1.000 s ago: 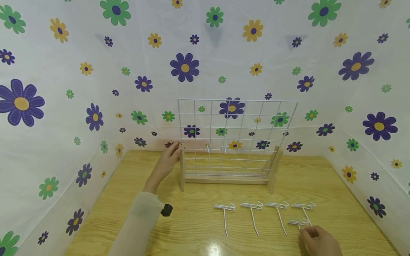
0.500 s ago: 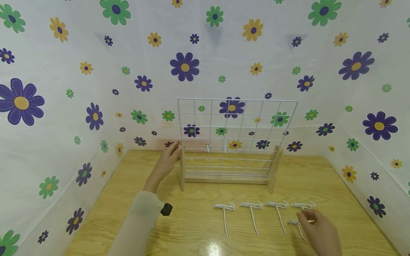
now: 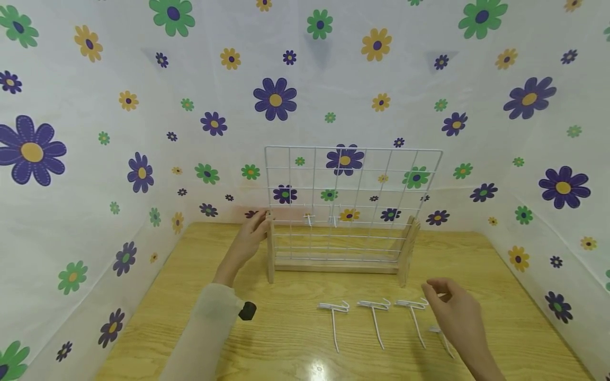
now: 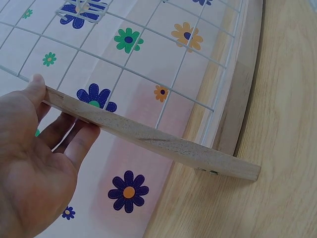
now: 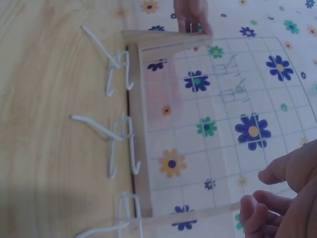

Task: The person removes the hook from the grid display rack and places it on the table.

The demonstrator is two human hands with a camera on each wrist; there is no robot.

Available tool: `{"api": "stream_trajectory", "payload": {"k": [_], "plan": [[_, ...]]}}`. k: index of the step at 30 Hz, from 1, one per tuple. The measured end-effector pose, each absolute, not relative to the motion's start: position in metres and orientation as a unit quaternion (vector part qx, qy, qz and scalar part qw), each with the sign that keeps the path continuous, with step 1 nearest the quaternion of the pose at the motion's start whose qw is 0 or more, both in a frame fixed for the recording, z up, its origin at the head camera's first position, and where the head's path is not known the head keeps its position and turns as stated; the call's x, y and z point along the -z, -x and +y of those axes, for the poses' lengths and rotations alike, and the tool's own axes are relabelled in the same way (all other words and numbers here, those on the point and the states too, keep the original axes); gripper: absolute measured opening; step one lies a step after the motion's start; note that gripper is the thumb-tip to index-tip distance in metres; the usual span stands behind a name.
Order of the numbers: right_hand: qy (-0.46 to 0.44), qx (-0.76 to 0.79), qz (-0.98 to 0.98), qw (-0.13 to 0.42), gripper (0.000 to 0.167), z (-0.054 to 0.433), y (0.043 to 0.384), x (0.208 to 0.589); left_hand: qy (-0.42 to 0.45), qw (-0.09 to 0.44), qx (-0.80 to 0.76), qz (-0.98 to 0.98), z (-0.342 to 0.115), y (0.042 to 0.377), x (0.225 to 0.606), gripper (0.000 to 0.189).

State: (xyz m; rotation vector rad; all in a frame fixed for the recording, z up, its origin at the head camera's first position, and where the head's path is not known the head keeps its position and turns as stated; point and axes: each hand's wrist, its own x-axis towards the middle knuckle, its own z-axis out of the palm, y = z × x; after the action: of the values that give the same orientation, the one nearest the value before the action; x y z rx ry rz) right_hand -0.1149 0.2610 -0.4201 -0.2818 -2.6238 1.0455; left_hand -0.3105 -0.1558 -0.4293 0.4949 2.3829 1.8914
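Note:
A white wire grid (image 3: 352, 148) stands in a wooden base, with two white wire hooks (image 3: 309, 218) hanging on it. My left hand (image 3: 250, 236) grips the upper end of the left wooden side post (image 4: 143, 133), thumb on one side and fingers on the other. To the grid's front right, my right hand (image 3: 455, 315) is raised over the table, its fingers loosely bent with a gap to the thumb. Nothing shows between them in the right wrist view. A loose hook (image 3: 443, 339) lies partly hidden under this hand. Left of it, three more hooks (image 3: 374, 305) lie in a row.
The wooden table (image 3: 286, 328) has a floral cloth backdrop (image 3: 333, 79) behind it and at both sides. A wooden crossbar (image 3: 333, 267) joins the two posts. The right post (image 3: 407, 254) stands a little beyond my right hand.
My right hand has let go of the lower right hook and moved up and away toward the grid. It now covers the place of the upper right hook. My left hand stays on the post.

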Motion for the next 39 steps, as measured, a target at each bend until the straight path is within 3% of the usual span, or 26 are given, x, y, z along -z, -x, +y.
{"api": "stream_trajectory", "payload": {"k": [4,24,39], "plan": [[0.077,-0.379,-0.903,0.187,0.03,0.25,0.122,0.413,-0.164,0.025,-0.608,0.777,-0.157,0.314,0.434,0.057],[-0.011,-0.424,-0.866,0.263,0.019,0.191,0.162,0.381,-0.167,0.016,-0.602,0.781,-0.159,0.315,0.432,0.055],[-0.042,-0.413,-0.871,0.263,0.024,0.149,0.193,0.381,-0.17,0.014,-0.601,0.781,-0.158,0.313,0.433,0.054]]}}
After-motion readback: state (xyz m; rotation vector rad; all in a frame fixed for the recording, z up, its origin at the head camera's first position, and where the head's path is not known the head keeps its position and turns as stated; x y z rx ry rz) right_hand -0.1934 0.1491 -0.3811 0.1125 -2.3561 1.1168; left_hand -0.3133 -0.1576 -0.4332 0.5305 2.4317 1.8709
